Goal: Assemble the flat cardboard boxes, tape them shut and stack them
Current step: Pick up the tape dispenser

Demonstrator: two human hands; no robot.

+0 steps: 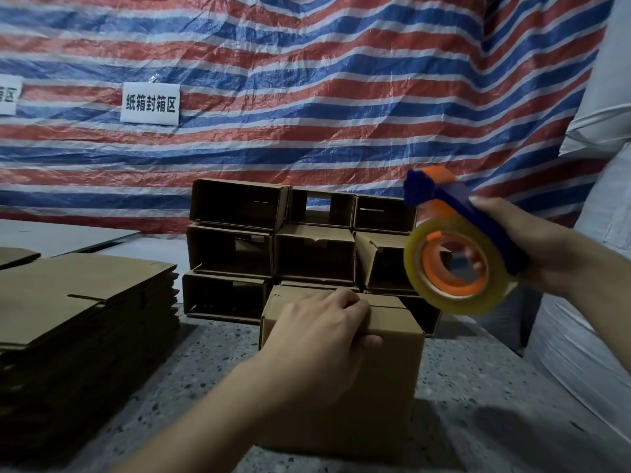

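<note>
Tape dispenser (454, 247) gripped in right hand (522, 250), up-right of box (386, 339); seam runs away from viewer; left hand (317, 339) clamps flaps.

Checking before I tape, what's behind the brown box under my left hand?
A three-tier stack of open brown cardboard boxes on their sides. The brown box and left hand hide the bottom row's middle.

Speckled grey counter (478, 387). Resting directly on it: stack of flat cardboard blanks (82, 302) at left; assembled box (382, 363) upright at centre; three-tier stack of open-ended boxes (273, 247) just behind, against the striped tarpaulin (341, 97).
</note>
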